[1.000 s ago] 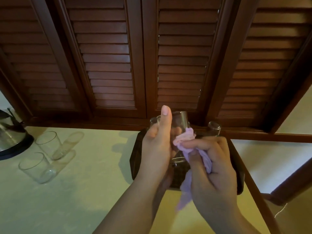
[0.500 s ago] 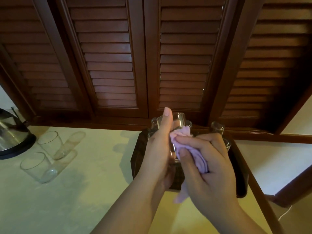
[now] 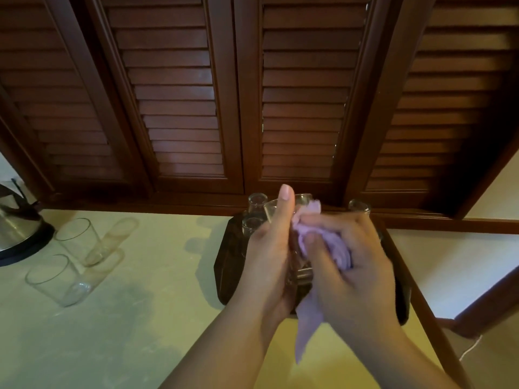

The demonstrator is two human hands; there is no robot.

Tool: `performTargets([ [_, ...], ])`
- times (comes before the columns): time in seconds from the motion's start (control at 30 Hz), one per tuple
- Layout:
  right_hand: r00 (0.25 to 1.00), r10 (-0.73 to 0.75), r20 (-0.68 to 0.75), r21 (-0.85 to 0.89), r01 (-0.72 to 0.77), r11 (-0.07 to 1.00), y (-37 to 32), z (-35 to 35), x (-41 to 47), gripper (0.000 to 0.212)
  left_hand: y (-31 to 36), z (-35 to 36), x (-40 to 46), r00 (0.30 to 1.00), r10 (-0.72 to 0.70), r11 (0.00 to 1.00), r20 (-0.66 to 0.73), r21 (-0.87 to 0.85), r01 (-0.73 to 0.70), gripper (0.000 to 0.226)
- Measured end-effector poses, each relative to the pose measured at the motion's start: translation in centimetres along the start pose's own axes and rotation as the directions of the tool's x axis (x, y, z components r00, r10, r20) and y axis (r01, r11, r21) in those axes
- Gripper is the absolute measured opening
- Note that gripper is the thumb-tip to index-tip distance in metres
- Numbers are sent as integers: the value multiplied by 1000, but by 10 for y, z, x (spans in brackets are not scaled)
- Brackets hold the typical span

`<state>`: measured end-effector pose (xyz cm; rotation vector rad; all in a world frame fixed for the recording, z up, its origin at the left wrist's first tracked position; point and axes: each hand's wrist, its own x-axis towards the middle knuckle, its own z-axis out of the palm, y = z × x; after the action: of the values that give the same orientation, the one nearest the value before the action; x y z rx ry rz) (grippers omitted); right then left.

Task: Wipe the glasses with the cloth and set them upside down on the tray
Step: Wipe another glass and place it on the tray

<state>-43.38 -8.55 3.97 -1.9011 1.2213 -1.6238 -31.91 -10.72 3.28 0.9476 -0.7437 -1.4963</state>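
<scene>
Above the dark tray [image 3: 229, 265] at right-centre | left hand [image 3: 269, 248] fingers curled round a glass [image 3: 299, 272], thumb up | right hand [image 3: 351, 262] fingers bunch the lilac cloth [image 3: 306, 318] against it | upturned glasses [image 3: 257, 202] on tray's far side | two upright glasses [image 3: 75, 238] far left on surface [image 3: 126, 318].

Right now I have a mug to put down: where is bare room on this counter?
The widest bare patch lies between the two glasses at left and the tray. More bare counter runs along the near edge, left of the forearms. The tray is crowded: upturned glasses at its back, both hands above it. The kettle fills the far left corner.
</scene>
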Motion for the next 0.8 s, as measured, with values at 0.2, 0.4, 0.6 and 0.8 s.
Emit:
performTargets([
  [0.2,948,312,66,153,-318,936,7,-7,18,18,6,12,-10,997,39,994,-61,-97,-45,78],
  [0.4,996,70,-48,47,-68,997,7,2,-12,18,12,7,0,995,49,998,-84,35,-46,91],
  [0.6,998,-36,52,-19,37,999,7,-8,32,18,2,9,-3,983,163,986,-78,50,-160,86],
  [0.8,726,640,252,525,-658,540,-1,-1,29,27,2,11,3,837,507,848,-206,291,-443,75],
])
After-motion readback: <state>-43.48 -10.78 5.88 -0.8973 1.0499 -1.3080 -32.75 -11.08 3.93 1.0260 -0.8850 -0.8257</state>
